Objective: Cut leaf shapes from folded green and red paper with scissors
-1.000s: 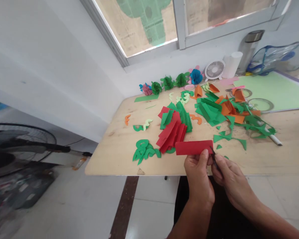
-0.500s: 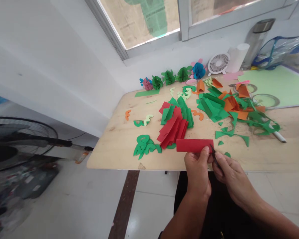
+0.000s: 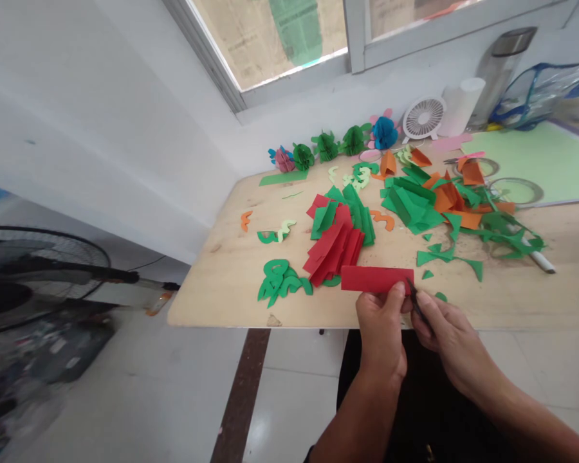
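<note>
Between thumb and fingers, my left hand (image 3: 383,325) pinches the lower edge of a red paper strip (image 3: 371,278) near the table's front edge. Dark-bladed scissors (image 3: 415,302) are gripped in my right hand (image 3: 441,328), and their tips meet the strip at its right end. The scissors' handles are mostly covered by my fingers. Just beyond the strip lies a fanned pile of red folded paper (image 3: 335,247), with green folded paper (image 3: 359,215) against it. Green curved cutouts (image 3: 280,283) are heaped to the left.
Green folded pieces (image 3: 412,202), orange paper (image 3: 448,196) and green offcuts (image 3: 509,235) spread over the right side, near a white marker (image 3: 538,257). Paper honeycomb figures (image 3: 327,146) line the wall beside a small white fan (image 3: 423,120). A large black fan (image 3: 43,280) stands left of the table.
The red strip's left end is tilted up slightly more. Both hands keep nearly the same place, with the scissors still at the strip's right end. The view has shifted slightly.
</note>
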